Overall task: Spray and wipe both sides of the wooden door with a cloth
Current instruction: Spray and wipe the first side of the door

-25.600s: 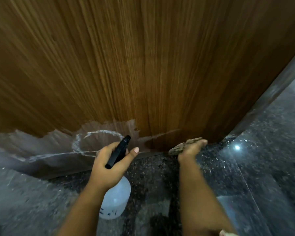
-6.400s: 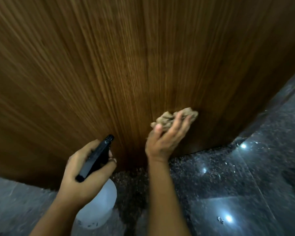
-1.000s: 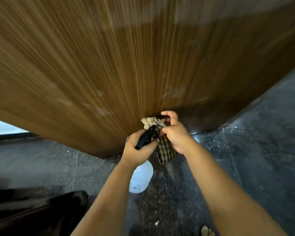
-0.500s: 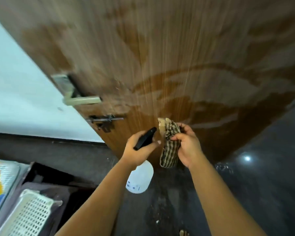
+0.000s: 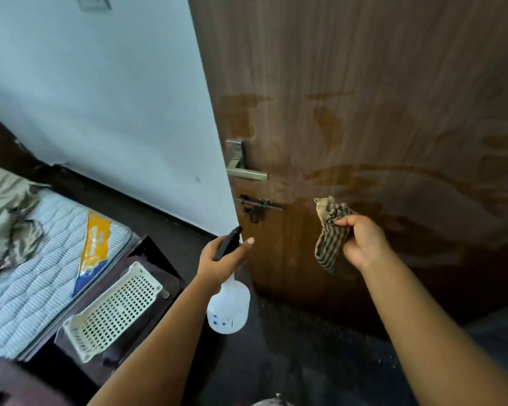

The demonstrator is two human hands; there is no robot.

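Head view: streaked wooden door (image 5: 379,112), limp striped cloth (image 5: 330,238), translucent spray bottle (image 5: 228,309).

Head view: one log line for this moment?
left hand: grips spray bottle | right hand: holds cloth off door | door: wet streaks

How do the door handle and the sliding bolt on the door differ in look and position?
The door handle is pale silver metal; the sliding bolt is dark. The handle sits higher, the bolt just below it. The handle has an upright plate; the bolt is a thin bar. Both are fixed near the door edge.
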